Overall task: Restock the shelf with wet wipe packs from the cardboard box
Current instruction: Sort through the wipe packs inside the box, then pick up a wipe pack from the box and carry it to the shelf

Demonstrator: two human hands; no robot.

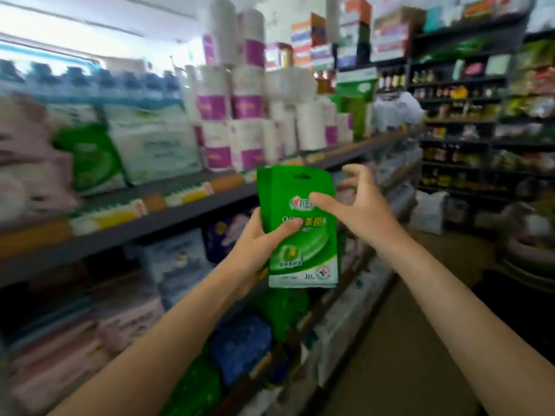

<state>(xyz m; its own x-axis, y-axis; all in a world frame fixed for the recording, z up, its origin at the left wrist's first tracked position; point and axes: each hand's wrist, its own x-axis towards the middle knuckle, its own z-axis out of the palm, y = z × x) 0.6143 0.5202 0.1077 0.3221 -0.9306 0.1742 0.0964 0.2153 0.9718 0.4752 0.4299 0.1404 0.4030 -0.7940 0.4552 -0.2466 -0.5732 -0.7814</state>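
The left hand (pixel 258 244) grips the green wet wipe pack (pixel 301 226) upright, thumb across its front, while the right hand (pixel 357 205) has fingers (pixel 359 172) spread, only its thumb touching, so the pack might slip before reaching the shelf (pixel 126 232) beyond the fingers.

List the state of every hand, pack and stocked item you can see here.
Left hand: grips the green wet wipe pack from its left, thumb across the front.
Right hand: fingers spread, thumb tip on the pack's front, not gripping.
Green wet wipe pack: upright, off the shelf, unopened.
Toilet paper rolls: stacked upright on the upper shelf.
Cardboard box: not in view.
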